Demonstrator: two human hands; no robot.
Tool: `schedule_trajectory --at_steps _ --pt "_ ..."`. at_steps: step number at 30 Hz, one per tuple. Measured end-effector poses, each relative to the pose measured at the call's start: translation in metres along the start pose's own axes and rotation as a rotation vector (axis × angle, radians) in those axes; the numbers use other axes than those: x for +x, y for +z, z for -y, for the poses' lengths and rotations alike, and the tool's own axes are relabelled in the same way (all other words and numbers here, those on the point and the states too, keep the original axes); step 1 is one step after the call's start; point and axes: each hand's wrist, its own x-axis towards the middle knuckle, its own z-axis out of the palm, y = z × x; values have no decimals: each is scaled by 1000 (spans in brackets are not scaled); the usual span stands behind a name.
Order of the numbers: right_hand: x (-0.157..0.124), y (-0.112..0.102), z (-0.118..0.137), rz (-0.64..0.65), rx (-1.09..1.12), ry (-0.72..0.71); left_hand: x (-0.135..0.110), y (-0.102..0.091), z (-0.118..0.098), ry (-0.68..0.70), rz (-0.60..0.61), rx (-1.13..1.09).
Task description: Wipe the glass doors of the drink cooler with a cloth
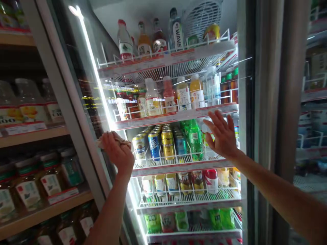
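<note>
A pale, crumpled cloth is gripped in my left hand, up against the left side of the glass door. Beside it runs a bright light strip. On the right, my right hand is raised with its fingers spread and nothing in it, in front of the fridge's middle shelves. Whether its fingers touch the glass, I cannot tell. Behind the hands stand a green bottle, a gold can and a blue can.
White wire shelves hold several rows of bottles and cans. To the left, a wooden shelf carries bottled drinks. A grey vertical door frame stands on the right, with another stocked fridge section past it.
</note>
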Motion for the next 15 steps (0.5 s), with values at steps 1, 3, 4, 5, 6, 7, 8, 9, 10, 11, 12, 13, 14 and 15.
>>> schedule_trajectory --at_steps 1,3,4,5,6,7,8,9,10,11,12,13,14,15 --pt "0 0 0 -8 1 -2 3 4 -6 13 7 -20" --pt "0 0 0 -22 2 -8 6 11 -27 118 100 -96" --pt "0 0 0 -28 2 -11 6 14 -36 208 166 -136" --pt "0 0 -1 -32 3 -12 8 14 -41 302 226 -167" --pt "0 0 -1 -37 4 -12 10 13 -39 372 259 -179" --pt "0 0 -1 -39 5 -12 14 10 -33 395 250 -164" --pt "-1 1 -1 -40 5 -12 18 6 -24 366 201 -129" --pt "-1 1 -1 -44 7 -13 23 3 -14 296 130 -82" --pt "-1 1 -1 -47 8 -15 26 0 -6 214 61 -37" --pt "-1 2 -1 -48 10 -15 27 0 -3 148 18 -1" --pt "-1 2 0 -47 11 -14 25 2 -4 121 14 19" --pt "-1 2 0 -49 12 -12 22 5 -10 137 39 22" --pt "-1 2 -1 -52 13 -14 18 9 -19 186 82 9" --pt "-1 2 -1 -55 15 -18 14 13 -27 256 123 -13"
